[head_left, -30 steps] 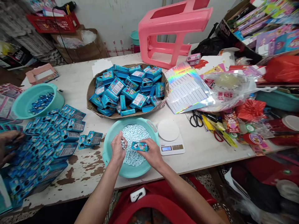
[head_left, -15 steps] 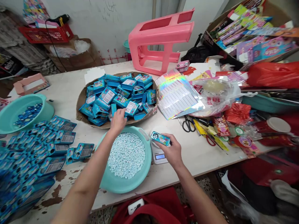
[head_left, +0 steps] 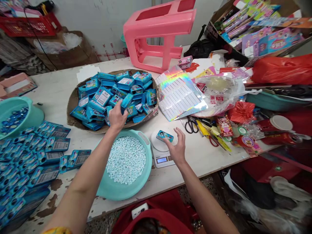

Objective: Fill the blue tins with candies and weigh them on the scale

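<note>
My left hand grips a small blue box above a shallow cardboard tray heaped with similar blue boxes. My right hand has its fingers spread around another blue box, its thumb close to or touching the near edge. That box rests on the round plate of a white kitchen scale, whose display is lit but unreadable. Between my forearms, a turquoise basin contains many pale blue candies.
Rows of blue boxes cover the left of the table, beside a second turquoise basin. A pink stool lies on its side at the back. Foil label sheets, scissors and bagged goods are to the right.
My left hand has picked up a blue box from the pile. My right hand has set its box on the scale and spread its fingers. The view has shifted slightly.
</note>
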Demonstrator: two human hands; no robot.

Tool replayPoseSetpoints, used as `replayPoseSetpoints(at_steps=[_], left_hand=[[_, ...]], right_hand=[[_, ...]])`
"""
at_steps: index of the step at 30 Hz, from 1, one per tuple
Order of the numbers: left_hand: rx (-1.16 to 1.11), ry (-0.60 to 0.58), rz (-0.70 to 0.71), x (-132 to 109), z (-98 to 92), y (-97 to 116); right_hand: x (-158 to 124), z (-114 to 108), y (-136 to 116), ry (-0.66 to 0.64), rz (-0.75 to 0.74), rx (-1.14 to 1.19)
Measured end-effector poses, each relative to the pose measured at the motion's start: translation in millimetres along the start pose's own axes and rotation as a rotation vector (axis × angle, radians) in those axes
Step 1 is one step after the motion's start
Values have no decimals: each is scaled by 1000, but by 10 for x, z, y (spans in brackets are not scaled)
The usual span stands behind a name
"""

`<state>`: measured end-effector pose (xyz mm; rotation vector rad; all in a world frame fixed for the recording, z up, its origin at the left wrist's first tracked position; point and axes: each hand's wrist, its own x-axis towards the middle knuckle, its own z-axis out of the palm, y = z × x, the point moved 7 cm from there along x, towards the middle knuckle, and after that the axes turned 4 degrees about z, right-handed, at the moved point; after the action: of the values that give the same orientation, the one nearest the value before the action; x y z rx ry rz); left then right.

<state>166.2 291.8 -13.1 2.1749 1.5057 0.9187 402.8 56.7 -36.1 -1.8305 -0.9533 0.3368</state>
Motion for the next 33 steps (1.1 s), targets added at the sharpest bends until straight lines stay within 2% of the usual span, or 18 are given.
replayPoseSetpoints(at_steps=[2, 3, 5, 7, 8, 9, 11, 14, 16, 18, 21, 23, 25, 27, 29, 31, 33], left_hand=[[-408, 102, -198, -301, -267, -53], [-639, 86, -288, -507, -325, -53], [-1051, -102, -488, -1008, -277, 31], [-1309, -360, -693, -1567, -147, 175], [-1394, -440, -769, -1809, -98, 230], [-1461, -470, -819, -2001, -65, 259], [-1552, -453, -867, -2242, -22, 253], [-1628, -398, -890, -2380, 4, 165], [-1657, -410, -933, -2446, 28, 112], [-1650, -469, -1008, -2552, 67, 75], [-1537, -651, -1105, -2758, 121, 26], [-1388, -778, -1035, -2798, 123, -57], [-1144, -823, -851, -2690, 128, -230], [-792, -722, -614, -2442, 153, -465], [-455, -564, -339, -2177, 230, -580], [-236, -496, -72, -2069, 427, -504], [-134, -548, 114, -2155, 688, -341]], right_hand=[[-124, 32, -163, -51, 33, 103], [-204, 106, -222, -121, 75, 191], [-402, 325, -320, -310, 166, 395], [-614, 544, -409, -497, 231, 579], [-707, 623, -445, -566, 249, 646], [-785, 678, -470, -614, 260, 691], [-901, 735, -491, -672, 271, 716], [-1008, 753, -490, -702, 270, 684], [-1065, 760, -495, -712, 267, 678], [-1109, 754, -505, -695, 261, 669], [-1193, 753, -549, -720, 248, 665], [-1260, 747, -590, -765, 221, 645], [-1308, 718, -586, -752, 203, 575], [-1352, 699, -514, -706, 248, 513], [-1403, 706, -400, -648, 337, 518], [-1434, 715, -290, -536, 388, 548], [-1439, 701, -203, -374, 374, 537]])
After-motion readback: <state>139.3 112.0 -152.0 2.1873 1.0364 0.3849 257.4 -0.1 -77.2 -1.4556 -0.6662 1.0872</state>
